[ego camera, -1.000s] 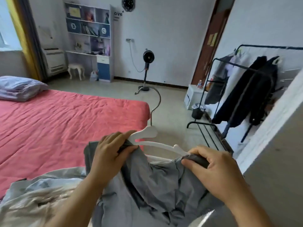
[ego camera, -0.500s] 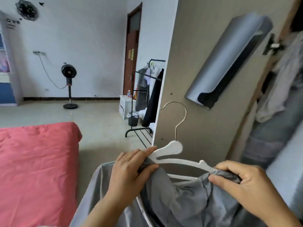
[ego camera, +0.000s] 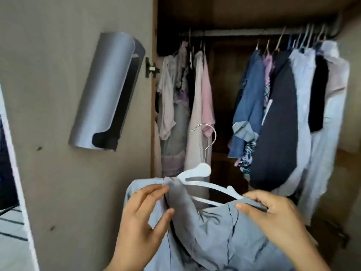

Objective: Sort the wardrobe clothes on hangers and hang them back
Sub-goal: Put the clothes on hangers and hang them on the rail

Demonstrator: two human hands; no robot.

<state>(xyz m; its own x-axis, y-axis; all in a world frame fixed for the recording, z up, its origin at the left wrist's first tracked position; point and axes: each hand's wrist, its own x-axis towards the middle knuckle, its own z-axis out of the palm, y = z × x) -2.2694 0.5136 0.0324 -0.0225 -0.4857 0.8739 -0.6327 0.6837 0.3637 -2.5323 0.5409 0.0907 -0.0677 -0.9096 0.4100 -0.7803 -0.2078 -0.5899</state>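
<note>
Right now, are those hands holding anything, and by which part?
Yes. Both hold a grey garment on a white hanger: left hand pinches its left shoulder, right hand grips its right shoulder.

Both hands, left hand (ego camera: 144,218) and right hand (ego camera: 273,218), grip a grey garment (ego camera: 205,231) on a white hanger (ego camera: 203,171).

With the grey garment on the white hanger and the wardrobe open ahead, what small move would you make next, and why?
Probably lift the white hanger so its metal hook reaches the rail at the empty gap between the two clothing groups. Both the left hand and right hand hold the grey garment at its shoulders, well below the rail.
</note>
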